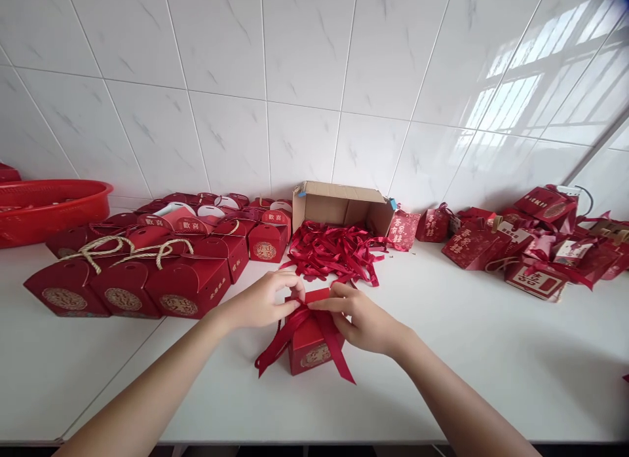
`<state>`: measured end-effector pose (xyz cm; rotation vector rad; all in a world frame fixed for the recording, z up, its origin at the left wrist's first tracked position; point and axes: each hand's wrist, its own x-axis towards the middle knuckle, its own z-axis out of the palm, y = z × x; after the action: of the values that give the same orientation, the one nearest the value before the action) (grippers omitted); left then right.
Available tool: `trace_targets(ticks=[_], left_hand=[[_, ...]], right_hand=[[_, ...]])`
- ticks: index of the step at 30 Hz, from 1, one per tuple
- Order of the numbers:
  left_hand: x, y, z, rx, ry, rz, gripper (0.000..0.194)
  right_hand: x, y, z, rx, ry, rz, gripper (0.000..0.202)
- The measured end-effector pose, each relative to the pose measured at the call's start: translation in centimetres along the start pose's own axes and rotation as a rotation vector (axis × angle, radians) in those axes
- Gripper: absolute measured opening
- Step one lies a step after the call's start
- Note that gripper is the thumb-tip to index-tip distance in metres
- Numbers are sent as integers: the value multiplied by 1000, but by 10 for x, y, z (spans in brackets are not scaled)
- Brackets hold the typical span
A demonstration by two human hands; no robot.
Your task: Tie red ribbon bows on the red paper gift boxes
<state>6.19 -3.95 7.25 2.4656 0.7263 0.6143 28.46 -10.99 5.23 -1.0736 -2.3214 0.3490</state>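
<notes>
A small red gift box with a gold emblem stands on the white table in front of me. Dark red ribbon lies over its top, with two tails hanging down at the front. My left hand pinches the ribbon at the top of the box from the left. From the right, my right hand has its fingers on the same ribbon, close to the left fingertips. The knot or loop between the fingers is too small to make out.
Behind the box, loose red ribbons spill from an open cardboard box. Rows of red boxes stand at left, near a red basin. More red boxes are piled at right. A tiled wall rises behind.
</notes>
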Motion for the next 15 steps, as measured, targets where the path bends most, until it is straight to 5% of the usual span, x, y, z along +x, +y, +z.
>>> trace_targets(ticks=[10,15], left_hand=[[7,-18,2,-105,-173,-16,15],[10,-12,2,-375,-197,-58,26]], right_hand=[[1,-1,-1,-45,-56,-66,55],[0,3,2,-74,-76,-59,51]])
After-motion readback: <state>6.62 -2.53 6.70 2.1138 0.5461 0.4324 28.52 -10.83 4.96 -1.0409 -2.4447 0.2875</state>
